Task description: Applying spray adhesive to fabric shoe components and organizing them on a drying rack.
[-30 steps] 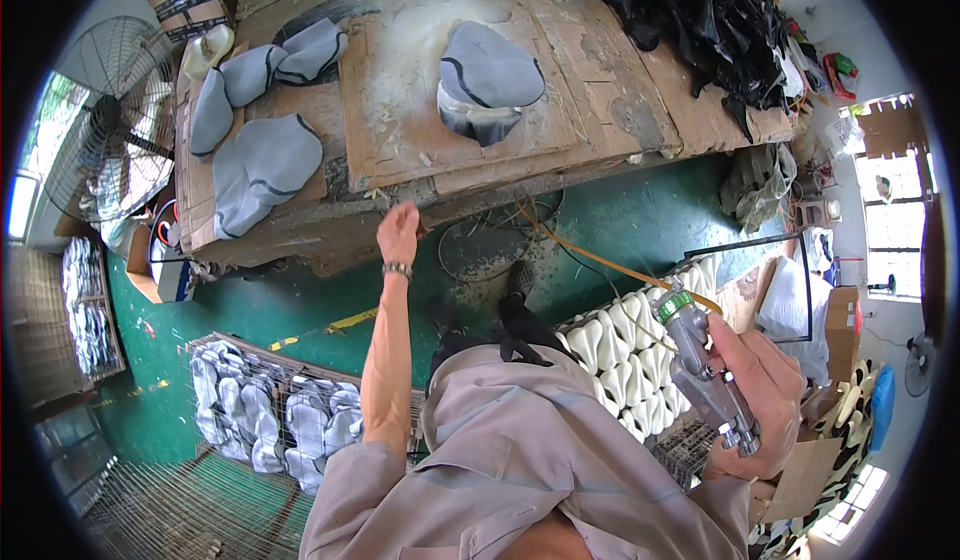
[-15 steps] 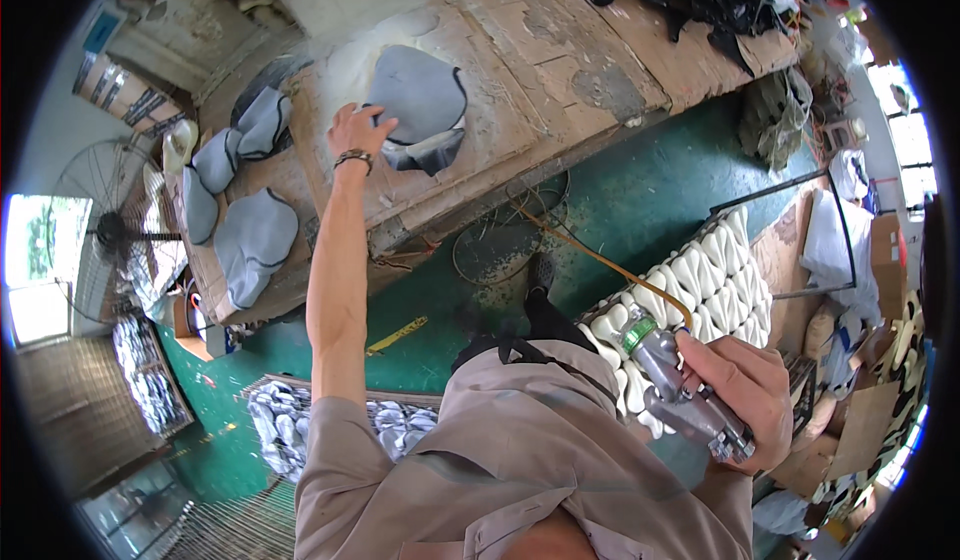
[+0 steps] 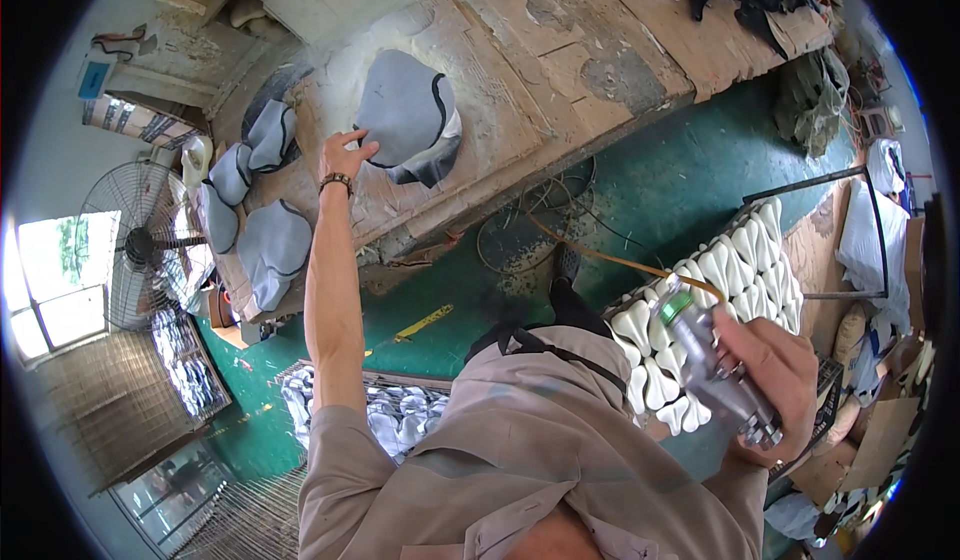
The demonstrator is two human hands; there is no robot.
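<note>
One grey pad (image 3: pixel 400 110) is now at the fingertips of the left hand (image 3: pixel 345 152); a second ago that hand was in front of the bench (image 3: pixel 505 110), well apart from it. Fingers look more gathered than half a second ago, on the pad's near-left edge; touching, but can't tell if it's really pinched. Means, my read: the work has gone from reaching to handling this pad. Right hand (image 3: pixel 785 375) is clenched around a spray gun (image 3: pixel 712 365), blurred, well apart from the pad; so no spraying position, I'd judge. Counts: one spray gun, one orange hose (image 3: pixel 600 257) beyond the right grip. One pad at the left fingertips, lying over one dark-and-white piece (image 3: pixel 435 163), just right of that grip. Left of the same grip, about five more grey pieces (image 3: pixel 268 138): three in a row, then two that seem to overlap, nearer the body. One big fan (image 3: pixel 140 245) further left. Just beyond the right grip, one batch of white shaped pieces (image 3: pixel 740 265), dozens, packed too tight to count. Below the left forearm, one rack of grey-white pieces (image 3: pixel 400 418), partly hidden, no count.
</note>
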